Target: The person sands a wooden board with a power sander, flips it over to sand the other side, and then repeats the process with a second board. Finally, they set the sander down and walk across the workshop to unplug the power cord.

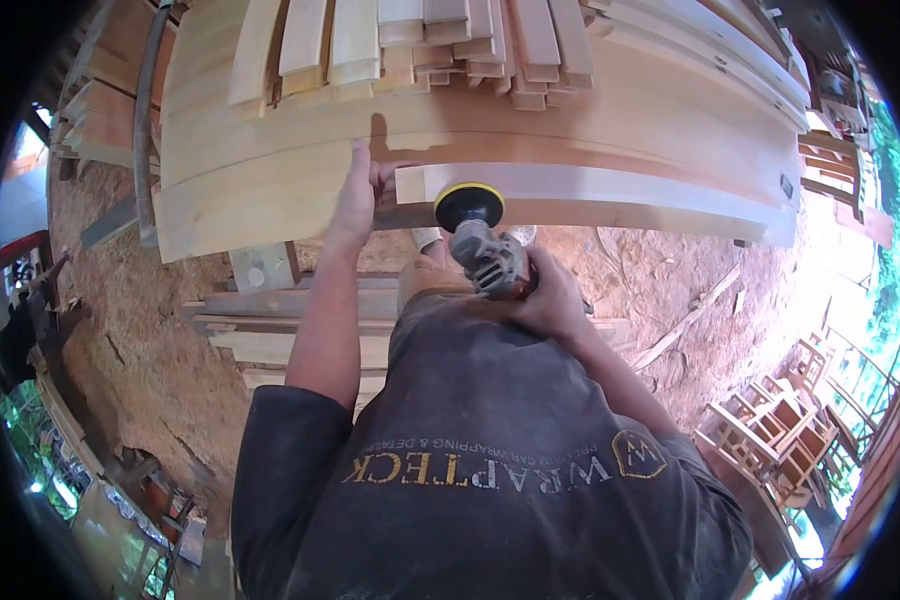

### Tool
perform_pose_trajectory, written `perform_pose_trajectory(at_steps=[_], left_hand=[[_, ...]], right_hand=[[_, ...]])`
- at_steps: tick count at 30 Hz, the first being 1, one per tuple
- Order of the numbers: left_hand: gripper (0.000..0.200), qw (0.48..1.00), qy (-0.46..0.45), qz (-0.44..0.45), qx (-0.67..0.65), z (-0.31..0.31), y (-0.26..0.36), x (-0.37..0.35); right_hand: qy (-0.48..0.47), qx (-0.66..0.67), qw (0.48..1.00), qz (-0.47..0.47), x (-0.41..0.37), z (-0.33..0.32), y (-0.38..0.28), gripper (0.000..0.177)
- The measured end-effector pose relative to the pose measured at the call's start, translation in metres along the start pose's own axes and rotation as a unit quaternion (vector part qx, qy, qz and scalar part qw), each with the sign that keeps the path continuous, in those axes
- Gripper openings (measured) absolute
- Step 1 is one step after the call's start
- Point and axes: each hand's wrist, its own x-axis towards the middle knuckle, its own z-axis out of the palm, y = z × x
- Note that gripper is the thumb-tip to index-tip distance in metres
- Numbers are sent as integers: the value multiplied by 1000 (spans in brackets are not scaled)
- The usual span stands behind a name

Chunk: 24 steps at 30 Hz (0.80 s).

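Observation:
My right hand (555,295) is wrapped around the body of an angle grinder (495,262) near my waist. Its round black sanding pad (468,207) with a yellow rim overlaps the near side of a long pale wooden board (570,185). That board lies crosswise along the near edge of the worktable. At the board's left end is my left hand (360,195), its thumb sticking up and its fingers curled at the end, partly hidden behind the wood.
Several stacked wooden slats (420,40) lie at the far side of the wooden tabletop (230,190). More planks (290,345) rest on the dirt floor beneath my left arm. Wooden chair frames (780,420) stand to the right, and a curved pole (145,120) rises at the table's left.

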Motion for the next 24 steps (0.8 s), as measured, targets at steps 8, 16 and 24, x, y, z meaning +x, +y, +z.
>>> perform_pose_trajectory(at_steps=[8,16,24], left_hand=[[49,920,128,27,370,21,2,3],[44,663,187,418,592,105,-1,2],[64,759,61,214,612,302,-31,27]], right_hand=[[96,70,989,90,-32,-27,70,66],[145,157,972,101,-38,-68,151,56],[231,287,926,74,-47,-139,252,48]])
